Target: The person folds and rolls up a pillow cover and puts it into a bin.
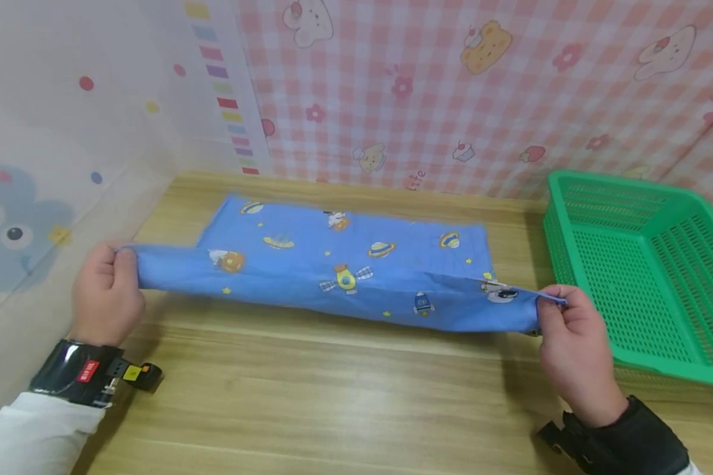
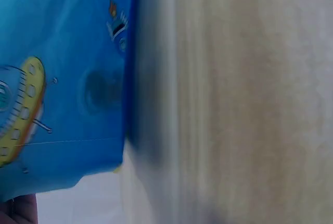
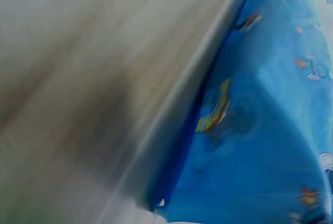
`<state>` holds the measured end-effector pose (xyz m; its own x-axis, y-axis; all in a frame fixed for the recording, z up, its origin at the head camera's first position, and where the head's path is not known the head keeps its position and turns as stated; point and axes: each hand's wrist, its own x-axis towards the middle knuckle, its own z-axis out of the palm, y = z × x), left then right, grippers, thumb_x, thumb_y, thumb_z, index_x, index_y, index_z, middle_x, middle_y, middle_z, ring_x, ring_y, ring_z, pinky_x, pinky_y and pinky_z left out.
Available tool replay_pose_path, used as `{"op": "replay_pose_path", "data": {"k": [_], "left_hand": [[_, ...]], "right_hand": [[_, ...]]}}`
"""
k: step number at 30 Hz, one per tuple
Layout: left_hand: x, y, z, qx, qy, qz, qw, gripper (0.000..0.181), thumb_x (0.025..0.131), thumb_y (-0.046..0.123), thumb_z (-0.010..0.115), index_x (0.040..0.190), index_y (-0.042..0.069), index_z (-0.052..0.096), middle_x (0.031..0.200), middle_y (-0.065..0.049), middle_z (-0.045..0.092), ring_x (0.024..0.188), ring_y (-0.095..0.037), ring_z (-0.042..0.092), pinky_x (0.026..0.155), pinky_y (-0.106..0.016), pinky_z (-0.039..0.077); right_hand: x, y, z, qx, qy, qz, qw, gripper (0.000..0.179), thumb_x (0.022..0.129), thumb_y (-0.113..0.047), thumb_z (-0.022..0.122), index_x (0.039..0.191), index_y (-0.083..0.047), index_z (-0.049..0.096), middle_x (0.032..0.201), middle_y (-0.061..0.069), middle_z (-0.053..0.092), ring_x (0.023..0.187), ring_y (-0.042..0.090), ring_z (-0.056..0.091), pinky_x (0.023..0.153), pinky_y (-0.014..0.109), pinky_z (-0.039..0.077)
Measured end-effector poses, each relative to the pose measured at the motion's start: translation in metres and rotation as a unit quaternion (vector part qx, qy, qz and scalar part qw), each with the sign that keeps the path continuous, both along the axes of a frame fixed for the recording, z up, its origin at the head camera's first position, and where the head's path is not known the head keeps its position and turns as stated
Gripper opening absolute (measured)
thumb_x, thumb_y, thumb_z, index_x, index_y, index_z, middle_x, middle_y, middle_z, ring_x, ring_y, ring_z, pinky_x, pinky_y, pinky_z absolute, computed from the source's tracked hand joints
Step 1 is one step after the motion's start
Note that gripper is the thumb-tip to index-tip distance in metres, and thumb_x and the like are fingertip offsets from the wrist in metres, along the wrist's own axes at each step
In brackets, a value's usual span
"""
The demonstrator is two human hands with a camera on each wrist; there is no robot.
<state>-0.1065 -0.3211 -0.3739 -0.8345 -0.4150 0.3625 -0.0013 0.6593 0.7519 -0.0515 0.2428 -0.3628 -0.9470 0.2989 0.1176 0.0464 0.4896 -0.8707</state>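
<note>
- A blue cloth [image 1: 344,251] printed with planets, rockets and stars spans the centre of the head view, its upper part lying on the wooden counter [image 1: 333,396] and its lower strip stretched between two hands.
- The left hand [image 1: 108,297], at the left of the head view, pinches the strip's left end, thumb uppermost, fingers closed on the fabric.
- The right hand [image 1: 576,349], at the lower right, pinches the other end between thumb and curled fingers; the cloth's top edge slants down toward it.
- In the left wrist view the cloth fills the left side, with part of a hand in the bottom left corner and the blurred counter at right.
- In the right wrist view the cloth takes up the right side, and blurred counter the left.
- A green basket [image 1: 636,290] with slotted walls stands at the right of the head view, just beside the right hand.
- Pink checked wall covering [image 1: 428,125] with cartoon animals crosses the top.
- Black bands circle both wrists, with a white sleeve [image 1: 41,432] at lower left.
</note>
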Motion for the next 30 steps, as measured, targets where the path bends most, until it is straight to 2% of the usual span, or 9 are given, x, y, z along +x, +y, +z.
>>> {"op": "replay_pose_path", "data": {"k": [3,7,12,16,19,23,27,29,30], "left_hand": [[0.001,-0.001,0.002,0.003,-0.001,0.008,1.0,0.04,0.111,0.03,0.041,0.109,-0.003,0.064,0.073,0.015,0.049,0.075,-0.005,0.046,0.067,-0.023,0.033],[-0.001,-0.002,0.004,0.009,-0.01,0.009,0.9999,0.039,0.111,0.03,0.042,0.11,-0.002,0.065,0.076,0.02,0.053,0.076,-0.003,0.049,0.066,-0.021,0.036],[-0.003,-0.001,0.007,0.011,0.014,0.01,0.9998,0.035,0.111,0.028,0.043,0.103,0.002,0.065,0.077,0.026,0.054,0.077,-0.001,0.05,0.069,-0.02,0.037],[-0.003,-0.001,0.01,0.011,0.03,0.007,0.9995,0.03,0.11,0.027,0.044,0.095,0.011,0.064,0.069,0.023,0.053,0.07,-0.002,0.049,0.063,-0.019,0.036],[-0.004,-0.002,0.012,0.008,0.03,0.013,0.9994,0.028,0.11,0.028,0.044,0.094,0.016,0.063,0.071,0.021,0.052,0.069,-0.002,0.049,0.059,-0.019,0.035],[-0.012,-0.004,0.012,0.014,0.031,0.017,0.9993,0.027,0.11,0.028,0.044,0.091,0.02,0.062,0.075,0.022,0.054,0.075,-0.001,0.051,0.065,-0.019,0.037],[-0.021,0.0,0.012,0.024,0.024,0.013,0.9993,0.033,0.11,0.03,0.045,0.098,0.01,0.068,0.078,0.022,0.055,0.077,-0.001,0.052,0.068,-0.02,0.038],[-0.027,0.004,0.012,0.029,0.011,0.007,0.9995,0.038,0.11,0.032,0.044,0.109,0.003,0.069,0.085,0.02,0.057,0.077,-0.003,0.052,0.067,-0.02,0.039],[-0.031,0.008,0.012,0.033,0.008,0.001,0.9994,0.04,0.111,0.033,0.044,0.113,0.002,0.068,0.089,0.02,0.058,0.078,-0.003,0.052,0.068,-0.021,0.039]], "right_hand": [[0.0,-0.002,-0.001,-0.012,0.028,-0.012,0.9995,0.011,0.112,-0.014,0.043,0.108,-0.018,0.051,0.062,-0.007,0.031,0.048,0.007,0.032,0.046,0.031,0.031],[-0.003,-0.005,-0.003,-0.014,0.039,-0.018,0.999,0.01,0.112,-0.013,0.045,0.107,-0.017,0.052,0.06,-0.006,0.031,0.046,0.008,0.033,0.045,0.028,0.032],[-0.008,-0.008,-0.002,-0.016,0.055,-0.018,0.9982,0.01,0.112,-0.013,0.045,0.107,-0.014,0.053,0.059,-0.005,0.035,0.046,0.008,0.036,0.045,0.026,0.034],[-0.011,-0.011,-0.001,-0.032,0.074,-0.014,0.9966,0.012,0.111,-0.011,0.045,0.105,-0.016,0.055,0.058,-0.005,0.037,0.048,0.007,0.039,0.047,0.024,0.036],[-0.015,-0.013,-0.002,-0.041,0.093,-0.014,0.9947,0.015,0.111,-0.011,0.046,0.104,-0.019,0.056,0.058,-0.005,0.037,0.049,0.007,0.04,0.049,0.023,0.036],[-0.025,-0.016,-0.006,-0.036,0.122,-0.022,0.9917,0.016,0.11,-0.011,0.048,0.104,-0.022,0.057,0.061,-0.008,0.037,0.057,0.008,0.04,0.055,0.023,0.034],[-0.034,-0.018,-0.008,-0.026,0.13,-0.036,0.9905,0.013,0.111,-0.012,0.047,0.106,-0.014,0.059,0.072,-0.009,0.044,0.073,0.008,0.045,0.064,0.021,0.036],[-0.036,-0.016,-0.007,-0.017,0.133,-0.048,0.9899,0.014,0.111,-0.014,0.046,0.108,-0.01,0.059,0.08,-0.009,0.049,0.081,0.007,0.048,0.068,0.02,0.037],[-0.036,-0.015,-0.005,-0.013,0.132,-0.057,0.9895,0.015,0.111,-0.015,0.046,0.108,-0.01,0.059,0.081,-0.009,0.049,0.08,0.008,0.048,0.067,0.02,0.037]]}}
